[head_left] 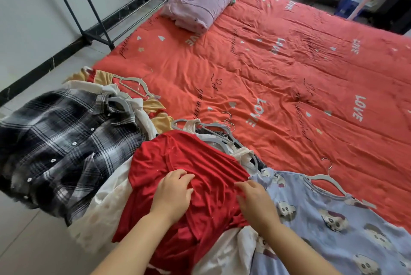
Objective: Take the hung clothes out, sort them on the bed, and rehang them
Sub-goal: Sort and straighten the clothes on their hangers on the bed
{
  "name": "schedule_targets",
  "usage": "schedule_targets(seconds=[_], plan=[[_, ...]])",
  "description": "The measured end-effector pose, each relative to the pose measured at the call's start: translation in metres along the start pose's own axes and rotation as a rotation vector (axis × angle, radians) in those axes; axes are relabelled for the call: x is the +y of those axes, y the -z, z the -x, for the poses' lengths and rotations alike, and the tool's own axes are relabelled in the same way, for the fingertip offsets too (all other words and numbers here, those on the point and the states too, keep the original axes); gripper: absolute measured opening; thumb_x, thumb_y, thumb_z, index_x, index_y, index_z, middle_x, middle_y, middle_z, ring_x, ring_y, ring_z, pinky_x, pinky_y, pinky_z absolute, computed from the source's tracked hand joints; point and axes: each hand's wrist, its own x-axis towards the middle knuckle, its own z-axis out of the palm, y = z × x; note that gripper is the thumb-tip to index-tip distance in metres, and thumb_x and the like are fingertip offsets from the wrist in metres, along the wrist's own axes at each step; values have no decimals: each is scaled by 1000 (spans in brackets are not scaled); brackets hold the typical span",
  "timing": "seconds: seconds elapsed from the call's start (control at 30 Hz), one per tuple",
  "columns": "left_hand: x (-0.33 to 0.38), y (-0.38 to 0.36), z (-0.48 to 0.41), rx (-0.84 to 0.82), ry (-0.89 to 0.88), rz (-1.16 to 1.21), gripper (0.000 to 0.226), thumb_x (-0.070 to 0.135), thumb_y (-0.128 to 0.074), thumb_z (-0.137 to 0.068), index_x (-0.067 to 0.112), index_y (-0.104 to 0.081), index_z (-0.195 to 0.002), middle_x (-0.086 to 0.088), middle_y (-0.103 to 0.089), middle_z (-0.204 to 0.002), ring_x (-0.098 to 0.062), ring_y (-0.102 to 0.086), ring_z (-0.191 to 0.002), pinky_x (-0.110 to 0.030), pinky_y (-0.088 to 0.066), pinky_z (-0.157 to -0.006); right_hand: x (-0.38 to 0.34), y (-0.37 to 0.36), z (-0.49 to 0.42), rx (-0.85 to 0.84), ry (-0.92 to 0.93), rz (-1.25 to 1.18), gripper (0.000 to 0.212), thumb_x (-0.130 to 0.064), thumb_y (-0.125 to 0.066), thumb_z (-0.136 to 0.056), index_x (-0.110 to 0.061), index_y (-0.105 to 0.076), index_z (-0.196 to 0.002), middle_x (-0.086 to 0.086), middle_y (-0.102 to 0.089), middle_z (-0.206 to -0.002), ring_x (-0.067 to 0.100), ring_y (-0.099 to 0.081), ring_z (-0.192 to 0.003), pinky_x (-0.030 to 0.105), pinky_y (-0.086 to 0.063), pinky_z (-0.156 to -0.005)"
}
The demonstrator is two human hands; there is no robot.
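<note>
Clothes on hangers lie in three heaps at the near edge of a bed [278, 70] while a person's two hands bunch a red shirt [189, 159].

Both the left hand [172, 194] and the right hand [255, 201] grip the red shirt with curled fingers, puckering the cloth between them. It tops the middle heap, over white garments [106, 208] and a cluster of grey hangers [209, 124] too tangled to count. At left, one plaid shirt [62, 136] overlaps a tan-and-red top [155, 105], with two more hangers showing. At right lies one blue cartoon-print shirt [333, 225] on a single hanger. One folded pink quilt [200, 1] sits at the far end, and one black clothes rack [89, 7] stands by the wall.
</note>
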Motion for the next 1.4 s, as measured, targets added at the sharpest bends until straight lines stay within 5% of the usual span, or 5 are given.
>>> schedule_targets(seconds=[0.27, 0.6, 0.97, 1.2, 1.4], plan=[[-22, -44, -73, -98, 78, -76, 58, 31, -54, -92, 19, -32, -145, -3, -39, -142, -20, -34, -132, -31, -26, -108, 23, -29, -116, -112, -11, 32, 40, -15, -50, -92, -17, -50, -132, 6, -51, -129, 23, -44, -122, 32, -34, -102], [-46, -110, -121, -184, 142, -99, 63, 37, -40, -98, 27, -4, -150, -1, -4, -157, -18, -2, -145, -29, -5, -115, 49, -91, -227, -115, -164, 48, 41, -17, -45, -95, -13, -41, -136, 14, -47, -132, 31, -44, -122, 39, -36, -98], [-42, -98, -133, -118, 127, -70, 64, 36, -42, -97, 26, -8, -150, -1, -6, -157, -18, -2, -144, -30, -5, -115, 41, -86, -212, 106, -136, -128, 42, -9, -53, -89, -11, -51, -130, 15, -48, -124, 33, -52, -110, 39, -42, -88], [-23, -38, -129, 143, -69, -170, 73, 17, -80, -70, 6, -48, -134, -22, -51, -133, -42, -48, -123, -57, -38, -97, -5, -39, -136, 450, 189, -290, 40, 0, -63, -76, -11, -65, -115, 7, -62, -96, 13, -55, -92, 20, -43, -78], [15, 24, -97, 239, -250, -226, 47, 30, -54, -84, 21, -54, -130, -4, -61, -121, -25, -44, -123, -60, -31, -100, -28, 29, -55, 622, 196, -291, 42, -7, -62, -75, -15, -64, -117, 0, -60, -89, 3, -51, -84, 10, -38, -76]])
